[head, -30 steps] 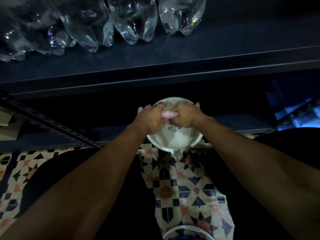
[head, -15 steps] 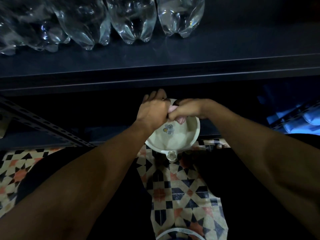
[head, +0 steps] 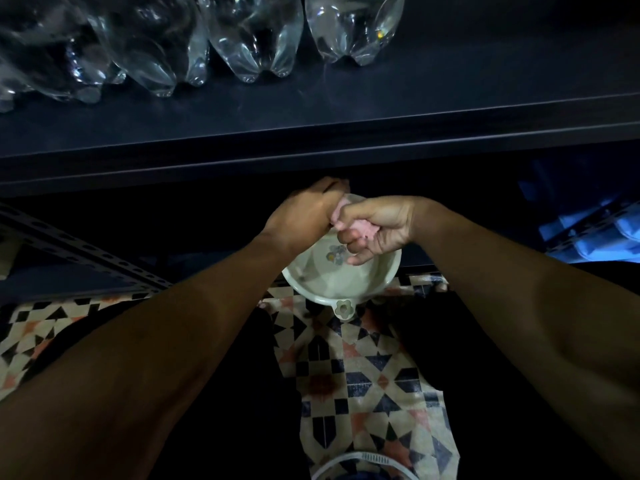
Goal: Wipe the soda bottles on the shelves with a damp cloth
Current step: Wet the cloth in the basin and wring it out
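Observation:
Both of my hands grip a small pink cloth (head: 360, 231) over a pale bowl (head: 346, 282) that sits on the patterned floor. My left hand (head: 304, 216) holds the cloth's far end with curled fingers. My right hand (head: 377, 230) is fisted round the near end, palm turned up. Most of the cloth is hidden inside the two fists. Several clear soda bottles (head: 256, 36) stand in a row on the dark shelf (head: 450, 98) above, at the top left of the view.
A lower shelf with a perforated metal rail (head: 86, 251) runs under the dark shelf. Blue-lit packages (head: 595, 230) lie at the right. Patterned floor tiles (head: 367, 386) show between my legs. A white ring-shaped rim (head: 363, 459) sits at the bottom edge.
My hands have twisted in opposite directions on the cloth; the right fist has turned palm up and the left has rolled away. The view has shifted slightly.

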`<action>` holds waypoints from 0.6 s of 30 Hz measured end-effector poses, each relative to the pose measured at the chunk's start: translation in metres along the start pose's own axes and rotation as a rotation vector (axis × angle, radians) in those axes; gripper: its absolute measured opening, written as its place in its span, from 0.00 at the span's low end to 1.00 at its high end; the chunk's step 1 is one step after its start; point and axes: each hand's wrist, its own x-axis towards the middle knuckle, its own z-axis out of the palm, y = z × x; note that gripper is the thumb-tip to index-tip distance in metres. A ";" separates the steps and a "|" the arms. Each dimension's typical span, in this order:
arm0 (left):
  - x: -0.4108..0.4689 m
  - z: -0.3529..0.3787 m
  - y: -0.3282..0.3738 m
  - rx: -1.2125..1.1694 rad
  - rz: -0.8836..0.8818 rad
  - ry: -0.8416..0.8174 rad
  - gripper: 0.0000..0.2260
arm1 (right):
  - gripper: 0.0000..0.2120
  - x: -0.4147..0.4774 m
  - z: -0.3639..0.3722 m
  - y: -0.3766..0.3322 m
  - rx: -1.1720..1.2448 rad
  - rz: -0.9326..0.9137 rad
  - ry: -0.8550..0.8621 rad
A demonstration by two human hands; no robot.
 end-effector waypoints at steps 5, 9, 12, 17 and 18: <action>0.005 0.007 0.003 0.147 -0.067 -0.208 0.11 | 0.13 0.014 0.000 0.001 -0.441 0.110 0.222; 0.007 0.014 0.009 0.137 -0.192 -0.302 0.08 | 0.07 0.031 0.007 0.007 -0.944 0.057 0.489; 0.008 0.019 0.008 0.092 -0.239 -0.382 0.07 | 0.21 0.042 0.012 0.018 -1.145 -0.024 0.658; 0.011 0.032 0.004 -0.051 -0.354 -0.439 0.11 | 0.20 0.051 0.011 0.041 -1.233 -0.213 0.818; 0.011 0.034 0.004 -0.083 -0.378 -0.435 0.12 | 0.20 0.053 0.011 0.043 -1.236 -0.232 0.830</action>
